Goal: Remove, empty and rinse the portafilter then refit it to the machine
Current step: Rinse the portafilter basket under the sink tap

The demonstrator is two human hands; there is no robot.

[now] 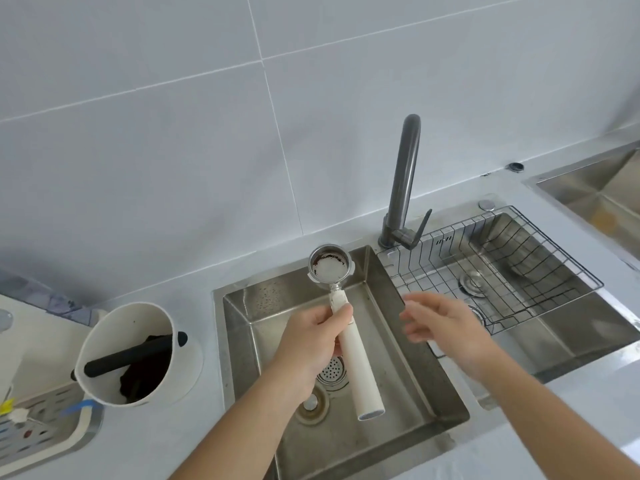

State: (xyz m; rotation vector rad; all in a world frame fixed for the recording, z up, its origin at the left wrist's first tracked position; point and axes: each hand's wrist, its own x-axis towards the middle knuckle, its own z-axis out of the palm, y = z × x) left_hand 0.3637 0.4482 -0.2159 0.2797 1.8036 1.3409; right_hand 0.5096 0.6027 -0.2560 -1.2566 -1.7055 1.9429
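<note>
Your left hand (308, 344) has its fingers clenched around the portafilter (349, 327) at the top of its white handle, holding it above the sink (446, 415) near the back edge. Your right hand (446, 329) is released, fingers spread. Expect a head-heavy, rigid tool, slippery when wet; grip near the basket, where grounds still cling.

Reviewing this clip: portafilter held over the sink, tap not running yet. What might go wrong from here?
1. The left hand alone holds the portafilter by its handle, with the heavy basket end far out; it may tip or slip once wet.
2. Grounds still ring the basket; rinsing would likely wash them toward the sink drain.
3. The right hand is blurred, apparently moving toward the tap; a sudden strong flow may splash off the basket.
</note>
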